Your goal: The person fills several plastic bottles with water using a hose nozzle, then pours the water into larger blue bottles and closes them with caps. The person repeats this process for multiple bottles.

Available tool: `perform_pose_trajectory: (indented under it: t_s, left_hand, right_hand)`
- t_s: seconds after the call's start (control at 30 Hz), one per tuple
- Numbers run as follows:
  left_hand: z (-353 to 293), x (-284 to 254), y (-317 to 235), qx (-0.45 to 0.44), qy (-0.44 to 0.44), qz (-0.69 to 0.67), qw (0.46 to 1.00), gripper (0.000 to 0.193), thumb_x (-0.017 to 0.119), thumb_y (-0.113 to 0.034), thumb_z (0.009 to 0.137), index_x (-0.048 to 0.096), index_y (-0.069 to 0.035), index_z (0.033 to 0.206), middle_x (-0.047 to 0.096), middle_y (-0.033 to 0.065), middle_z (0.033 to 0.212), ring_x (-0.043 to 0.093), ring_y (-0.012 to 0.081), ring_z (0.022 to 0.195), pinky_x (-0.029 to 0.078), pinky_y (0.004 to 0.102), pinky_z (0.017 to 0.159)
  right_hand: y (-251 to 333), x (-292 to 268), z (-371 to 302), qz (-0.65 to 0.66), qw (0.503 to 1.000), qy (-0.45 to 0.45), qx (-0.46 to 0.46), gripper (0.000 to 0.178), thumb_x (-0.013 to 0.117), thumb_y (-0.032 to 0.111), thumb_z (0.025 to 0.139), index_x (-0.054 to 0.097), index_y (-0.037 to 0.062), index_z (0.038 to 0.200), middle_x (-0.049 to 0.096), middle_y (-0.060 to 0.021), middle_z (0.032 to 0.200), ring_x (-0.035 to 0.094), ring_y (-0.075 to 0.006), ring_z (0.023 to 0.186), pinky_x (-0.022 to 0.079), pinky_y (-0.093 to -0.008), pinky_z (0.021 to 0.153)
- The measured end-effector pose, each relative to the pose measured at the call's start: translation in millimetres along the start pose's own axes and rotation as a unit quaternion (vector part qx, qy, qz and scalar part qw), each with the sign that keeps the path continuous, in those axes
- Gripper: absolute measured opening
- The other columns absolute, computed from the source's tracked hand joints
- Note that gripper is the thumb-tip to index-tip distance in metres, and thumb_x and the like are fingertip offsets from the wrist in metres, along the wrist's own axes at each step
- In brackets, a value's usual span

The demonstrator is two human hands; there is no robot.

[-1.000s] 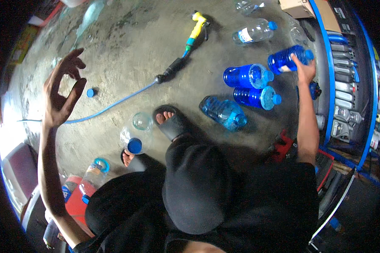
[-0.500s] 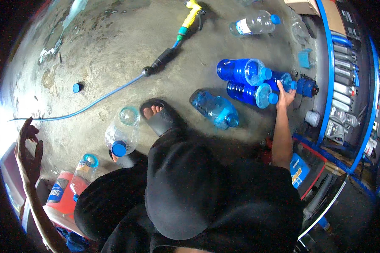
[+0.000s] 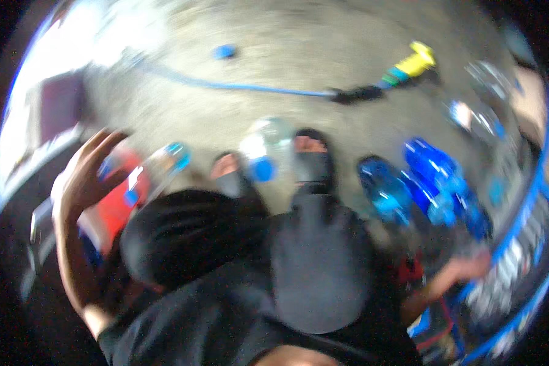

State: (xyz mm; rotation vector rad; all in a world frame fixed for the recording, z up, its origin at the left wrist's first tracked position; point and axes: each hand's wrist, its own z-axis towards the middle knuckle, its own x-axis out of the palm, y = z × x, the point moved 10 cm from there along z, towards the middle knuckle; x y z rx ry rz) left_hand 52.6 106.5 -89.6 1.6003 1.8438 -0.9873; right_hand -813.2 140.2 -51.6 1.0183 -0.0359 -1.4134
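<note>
The picture is motion-blurred. My left hand (image 3: pixel 82 174) is raised at the left with its fingers spread and nothing in it. It is close to a red container (image 3: pixel 113 204) and a clear bottle with a blue cap (image 3: pixel 163 163). My right hand (image 3: pixel 466 268) is low at the right, below a cluster of blue plastic bottles (image 3: pixel 436 183) lying on the concrete floor; I cannot see whether it holds anything. Another clear bottle with a blue cap (image 3: pixel 265 149) lies between my sandalled feet (image 3: pixel 311 161).
A blue hose (image 3: pixel 256 90) runs across the floor to a yellow nozzle (image 3: pixel 413 63). A loose blue cap (image 3: pixel 224 52) lies farther out. Clear bottles (image 3: pixel 473 119) lie at the right by a blue-framed rack (image 3: pixel 531 201). A dark box (image 3: pixel 58 104) stands at the left.
The view has swung to the left and blurred. My left hand has come in toward the red container. My right hand has left the blue bottles and dropped back toward me.
</note>
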Motion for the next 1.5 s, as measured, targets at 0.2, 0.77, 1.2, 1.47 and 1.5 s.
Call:
perform_pose_trajectory:
  t_s: [0.2, 0.77, 1.2, 1.47, 1.5]
  left_hand:
    - [-24, 42, 15, -0.042, -0.036, 0.022, 0.998, 0.069, 0.084, -0.03, 0.081, 0.06, -0.012, 0.143, 0.065, 0.0197, 0.129, 0.064, 0.0421, 0.121, 0.053, 0.0497, 0.103]
    - [-16, 4, 18, 0.03, -0.21, -0.045, 0.976, 0.044, 0.083, -0.014, 0.086, 0.063, -0.006, 0.124, 0.066, 0.0154, 0.102, 0.069, 0.0387, 0.09, 0.057, 0.0461, 0.079]
    - [167, -85, -153, 0.545, -0.317, 0.24, 0.739, 0.062, 0.075, -0.065, 0.087, 0.063, -0.006, 0.103, 0.056, 0.0059, 0.074, 0.06, 0.0266, 0.065, 0.048, 0.0422, 0.056]
    - [250, -90, -154, 0.418, -0.352, 0.157, 0.822, 0.063, 0.061, -0.07, 0.097, 0.066, -0.008, 0.097, 0.063, 0.0128, 0.066, 0.061, 0.0325, 0.056, 0.05, 0.0425, 0.054]
    - [245, -89, -138, 0.408, -0.358, 0.159, 0.824, 0.063, 0.061, -0.07, 0.097, 0.066, -0.008, 0.097, 0.063, 0.0128, 0.066, 0.061, 0.0325, 0.056, 0.05, 0.0425, 0.054]
  right_hand:
    - [291, 115, -195, 0.537, 0.658, 0.487, -0.203, 0.079, 0.058, 0.074, 0.097, 0.062, 0.0077, 0.139, 0.062, -0.0247, 0.13, 0.062, -0.0447, 0.117, 0.054, -0.0591, 0.091]
    - [501, 332, -320, 0.466, 0.513, 0.617, -0.373, 0.081, 0.092, 0.037, 0.078, 0.06, 0.0071, 0.146, 0.063, -0.0153, 0.147, 0.065, -0.0357, 0.125, 0.054, -0.0445, 0.104]
    - [474, 432, -323, 0.459, 0.517, 0.622, -0.368, 0.117, 0.105, 0.043, 0.05, 0.05, 0.0171, 0.15, 0.067, -0.0179, 0.137, 0.066, -0.0358, 0.129, 0.055, -0.0468, 0.108]
    - [435, 458, -278, 0.351, 0.651, 0.596, -0.313, 0.114, 0.102, 0.04, 0.052, 0.05, 0.0109, 0.149, 0.067, -0.0195, 0.137, 0.065, -0.0359, 0.13, 0.054, -0.0467, 0.109]
    - [447, 460, -290, 0.36, 0.638, 0.597, -0.327, 0.114, 0.102, 0.04, 0.052, 0.05, 0.0109, 0.149, 0.067, -0.0195, 0.137, 0.065, -0.0359, 0.13, 0.054, -0.0467, 0.109]
